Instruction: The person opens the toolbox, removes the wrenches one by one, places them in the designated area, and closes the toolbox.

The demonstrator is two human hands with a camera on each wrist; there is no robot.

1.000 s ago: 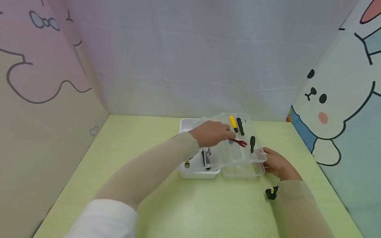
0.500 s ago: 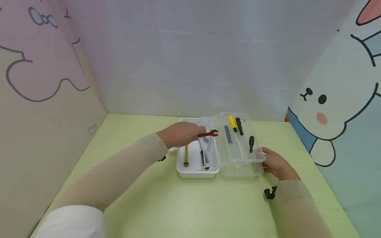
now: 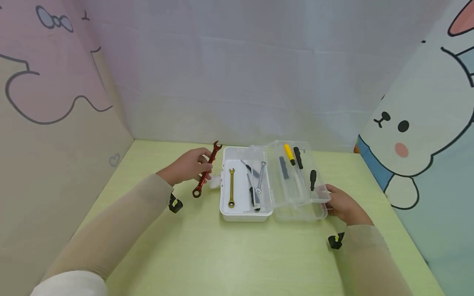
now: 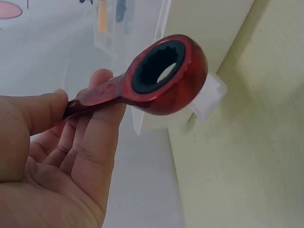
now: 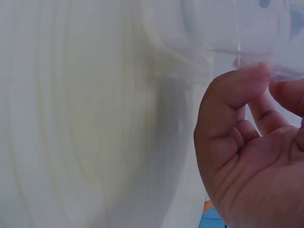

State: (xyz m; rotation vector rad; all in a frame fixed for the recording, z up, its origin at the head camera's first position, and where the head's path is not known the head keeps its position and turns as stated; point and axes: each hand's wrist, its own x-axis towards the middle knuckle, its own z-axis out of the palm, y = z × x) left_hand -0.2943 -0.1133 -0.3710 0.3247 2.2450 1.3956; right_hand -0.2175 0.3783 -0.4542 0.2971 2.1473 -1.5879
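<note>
My left hand (image 3: 187,166) pinches a red ratcheting combination wrench (image 3: 204,176) between thumb and fingers, left of the white box (image 3: 246,217). In the left wrist view the wrench's ring end (image 4: 192,92) points toward the camera. On the right, my right hand (image 3: 346,204) grips the near right corner of a clear plastic tray (image 3: 294,197), thumb and fingers at its edge in the right wrist view. That tray bears a yellow-handled screwdriver (image 3: 289,154), a black-handled one (image 3: 298,158) and a smaller black one (image 3: 313,179).
Inside the white box lie a gold wrench (image 3: 231,189), a silver wrench (image 3: 261,177) and several dark-handled tools. A clear lid (image 3: 301,213) sits beneath the tray. A white latch (image 3: 215,181) sticks out at the box's left. Printed cloth walls surround the green table (image 3: 237,259).
My left hand has carried the red wrench leftward from over the clear tray, across the white box, to its left side, and the wrench has turned more upright. My right hand stays at the tray.
</note>
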